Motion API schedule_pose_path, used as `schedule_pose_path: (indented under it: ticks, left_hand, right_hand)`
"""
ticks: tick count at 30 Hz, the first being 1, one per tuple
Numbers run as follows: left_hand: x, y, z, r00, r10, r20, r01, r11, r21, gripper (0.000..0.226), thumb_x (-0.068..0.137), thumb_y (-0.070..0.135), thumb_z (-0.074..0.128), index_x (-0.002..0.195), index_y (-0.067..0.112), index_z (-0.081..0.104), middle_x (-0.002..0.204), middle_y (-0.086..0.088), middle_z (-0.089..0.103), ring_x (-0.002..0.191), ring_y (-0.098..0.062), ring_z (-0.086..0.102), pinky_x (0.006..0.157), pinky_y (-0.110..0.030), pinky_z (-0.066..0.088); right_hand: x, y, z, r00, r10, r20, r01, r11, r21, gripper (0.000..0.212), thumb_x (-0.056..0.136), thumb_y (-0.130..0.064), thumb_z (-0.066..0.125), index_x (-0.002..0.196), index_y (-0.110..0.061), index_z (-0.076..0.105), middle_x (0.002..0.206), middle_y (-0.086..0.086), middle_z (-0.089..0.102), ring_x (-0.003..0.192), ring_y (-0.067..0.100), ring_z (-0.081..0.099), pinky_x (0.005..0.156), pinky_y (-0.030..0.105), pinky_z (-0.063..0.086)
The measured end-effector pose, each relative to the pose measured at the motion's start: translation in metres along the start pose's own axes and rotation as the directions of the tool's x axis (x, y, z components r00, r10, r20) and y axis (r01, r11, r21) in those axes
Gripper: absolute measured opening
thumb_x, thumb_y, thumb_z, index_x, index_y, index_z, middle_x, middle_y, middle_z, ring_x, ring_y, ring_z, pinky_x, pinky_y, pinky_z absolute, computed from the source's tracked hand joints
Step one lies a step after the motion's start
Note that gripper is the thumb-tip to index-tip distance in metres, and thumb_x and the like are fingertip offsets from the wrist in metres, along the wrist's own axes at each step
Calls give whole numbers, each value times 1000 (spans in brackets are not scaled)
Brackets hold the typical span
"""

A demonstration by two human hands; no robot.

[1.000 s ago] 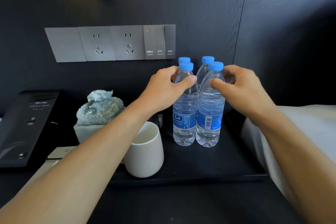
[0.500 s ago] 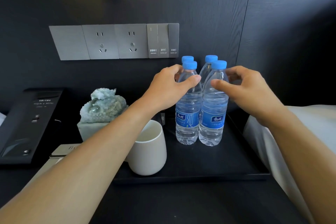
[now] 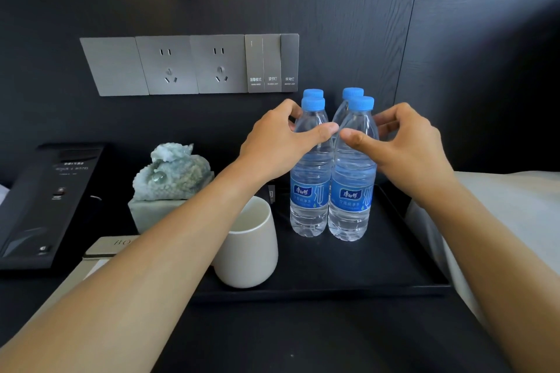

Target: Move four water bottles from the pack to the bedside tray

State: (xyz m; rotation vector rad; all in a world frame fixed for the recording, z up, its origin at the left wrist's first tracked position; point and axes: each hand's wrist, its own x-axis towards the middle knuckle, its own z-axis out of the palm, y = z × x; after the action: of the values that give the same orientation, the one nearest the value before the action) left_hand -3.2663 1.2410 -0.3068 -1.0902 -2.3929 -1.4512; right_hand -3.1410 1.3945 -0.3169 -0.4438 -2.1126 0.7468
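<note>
1. Since the earlier frame, both thumbs have closed inward — nearly meeting.
2. Left hand (image 3: pixel 274 142) and right hand (image 3: pixel 406 142) cup four bottles (image 3: pixel 312 179), squaring the cluster at the tray's (image 3: pixel 394 266) twelve o'clock; cup (image 3: pixel 247 245) at eight.

Four upright bottles (image 3: pixel 312 191) on tray (image 3: pixel 333 278)

Four water bottles (image 3: pixel 312 179), one white cup (image 3: pixel 247 247), two hands (image 3: pixel 272 145), one black tray (image 3: pixel 348 278), two wall sockets (image 3: pixel 168 65).
</note>
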Motion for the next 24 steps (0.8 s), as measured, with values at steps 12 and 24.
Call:
schedule_pose_path:
  ticks: [12, 24]
  left_hand:
    - [-2, -2, -2, 998, -37, 50, 40, 998, -48, 54, 80, 65, 74, 112, 24, 59, 97, 5, 65, 96, -20, 69, 82, -55, 63]
    - [-1, -2, -1, 998, -37, 41, 38, 999, -24, 53, 84, 62, 72, 116, 23, 58, 95, 9, 61, 94, -17, 67, 85, -51, 63]
  right_hand:
    - [2, 3, -3, 990, -73, 125, 73, 997, 5, 38, 74, -47, 82, 102, -25, 68, 87, -13, 67, 77, 11, 69, 70, 43, 63]
    - [0, 10, 9, 991, -128, -24, 126, 989, -77, 56, 74, -57, 78, 114, -19, 72, 90, -11, 61, 75, -1, 57, 59, 14, 39]
